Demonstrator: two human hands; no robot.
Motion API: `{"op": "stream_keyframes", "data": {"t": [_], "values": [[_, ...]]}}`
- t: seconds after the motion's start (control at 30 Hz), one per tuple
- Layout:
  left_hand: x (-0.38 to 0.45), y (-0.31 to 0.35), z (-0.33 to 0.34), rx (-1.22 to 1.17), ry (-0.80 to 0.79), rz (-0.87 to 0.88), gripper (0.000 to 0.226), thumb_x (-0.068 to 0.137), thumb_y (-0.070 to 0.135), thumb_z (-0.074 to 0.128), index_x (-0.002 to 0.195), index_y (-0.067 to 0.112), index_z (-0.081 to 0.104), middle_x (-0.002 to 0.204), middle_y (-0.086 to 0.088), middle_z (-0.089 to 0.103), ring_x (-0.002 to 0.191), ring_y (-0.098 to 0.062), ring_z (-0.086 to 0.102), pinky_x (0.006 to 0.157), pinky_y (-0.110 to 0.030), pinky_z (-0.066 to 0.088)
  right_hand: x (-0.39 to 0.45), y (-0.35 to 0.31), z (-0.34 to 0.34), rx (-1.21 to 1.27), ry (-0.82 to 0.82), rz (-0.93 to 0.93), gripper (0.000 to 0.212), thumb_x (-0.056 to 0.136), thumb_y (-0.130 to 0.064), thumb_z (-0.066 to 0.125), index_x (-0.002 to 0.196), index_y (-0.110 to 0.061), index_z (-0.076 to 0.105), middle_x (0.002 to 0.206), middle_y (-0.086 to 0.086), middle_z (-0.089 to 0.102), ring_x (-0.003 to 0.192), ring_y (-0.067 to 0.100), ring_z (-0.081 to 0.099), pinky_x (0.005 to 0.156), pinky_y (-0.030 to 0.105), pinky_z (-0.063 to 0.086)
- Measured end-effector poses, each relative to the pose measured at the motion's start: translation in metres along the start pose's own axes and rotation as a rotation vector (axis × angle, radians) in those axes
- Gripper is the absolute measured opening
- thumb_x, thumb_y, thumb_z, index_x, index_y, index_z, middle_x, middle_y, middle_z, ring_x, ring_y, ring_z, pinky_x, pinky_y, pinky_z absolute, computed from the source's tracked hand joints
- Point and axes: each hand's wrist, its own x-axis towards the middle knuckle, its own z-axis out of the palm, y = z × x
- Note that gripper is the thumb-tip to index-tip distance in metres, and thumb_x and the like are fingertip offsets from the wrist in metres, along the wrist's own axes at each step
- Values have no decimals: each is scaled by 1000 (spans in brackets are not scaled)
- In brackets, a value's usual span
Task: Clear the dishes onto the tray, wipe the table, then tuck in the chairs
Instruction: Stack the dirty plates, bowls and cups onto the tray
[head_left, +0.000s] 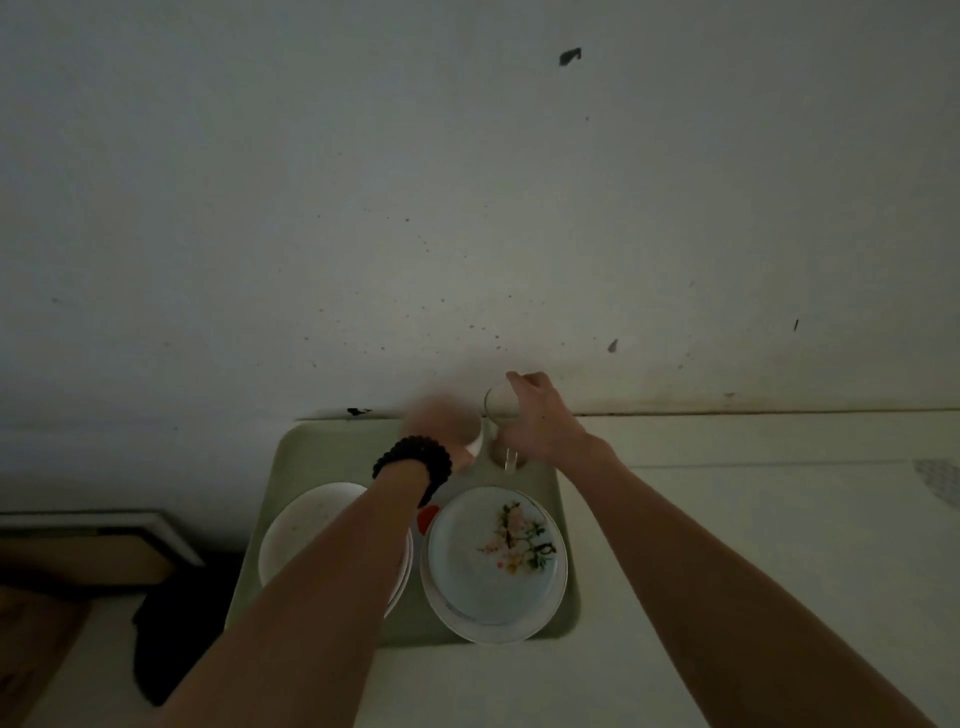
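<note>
A pale green tray (332, 457) lies on the white table against the wall. On it sit a white plate (306, 530) at the left and a flowered plate (493, 561) stacked on a larger one at the right. My right hand (540, 421) grips a clear glass (500, 410) by its rim at the tray's far edge. My left hand (441, 421), blurred, with a black bead bracelet on the wrist, is over a white cup (474, 446) just left of the glass. Whether it holds the cup is unclear.
A white table (753, 545) stretches to the right, with a patterned mat (940, 480) at its right edge. A speckled wall rises right behind the tray. A dark cloth (166, 649) and a wooden chair part (88, 551) lie at the lower left.
</note>
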Motion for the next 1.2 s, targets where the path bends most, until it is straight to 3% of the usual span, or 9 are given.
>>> {"op": "stream_keyframes", "data": {"t": [0.43, 0.63, 0.77, 0.93, 1.13, 1.2], "values": [[-7, 0, 1, 16, -29, 12, 88, 72, 32, 80, 143, 18, 32, 141, -6, 42, 128, -33, 41, 101, -47, 43, 2, 2, 3, -125, -58, -55, 84, 81, -20, 66, 152, -23, 22, 153, 9, 20, 136, 38, 25, 105, 47, 37], [-19, -3, -21, 31, -85, 44, 96, 77, 37, 76, 150, 19, 18, 151, -9, 30, 134, -37, 32, 106, -51, 39, -11, 1, 2, -156, -70, -21, 90, 88, -30, 65, 157, -24, 7, 163, 7, -4, 146, 42, 10, 112, 57, 27], [-54, -11, -57, -191, 97, 34, 78, 85, 28, 68, 150, 21, 26, 149, -15, 33, 131, -36, 40, 107, -44, 40, -40, -11, 0, -134, 25, 6, 87, 86, -35, 66, 155, -29, 14, 163, 7, -1, 149, 36, 3, 114, 60, 19], [-143, -42, -109, -434, 376, -45, 53, 85, 23, 68, 135, 21, 49, 129, -10, 54, 104, -27, 62, 89, -27, 44, -116, -28, 0, -23, 151, 9, 65, 89, -26, 62, 148, -24, 33, 156, 11, 21, 144, 36, 19, 113, 53, 25], [-292, -75, -137, -601, 588, -177, 36, 83, 23, 68, 118, 23, 60, 110, 2, 65, 84, -14, 61, 82, -25, 47, -227, -28, -10, 109, 145, 24, 54, 91, -26, 63, 142, -20, 48, 147, 10, 39, 135, 32, 38, 111, 51, 37], [-342, -80, -141, -648, 642, -180, 34, 79, 26, 69, 112, 27, 62, 105, 1, 68, 83, -16, 65, 84, -33, 53, -264, -32, -14, 146, 169, 5, 44, 91, -25, 63, 134, -16, 56, 138, 12, 49, 125, 32, 50, 103, 40, 43]]}}
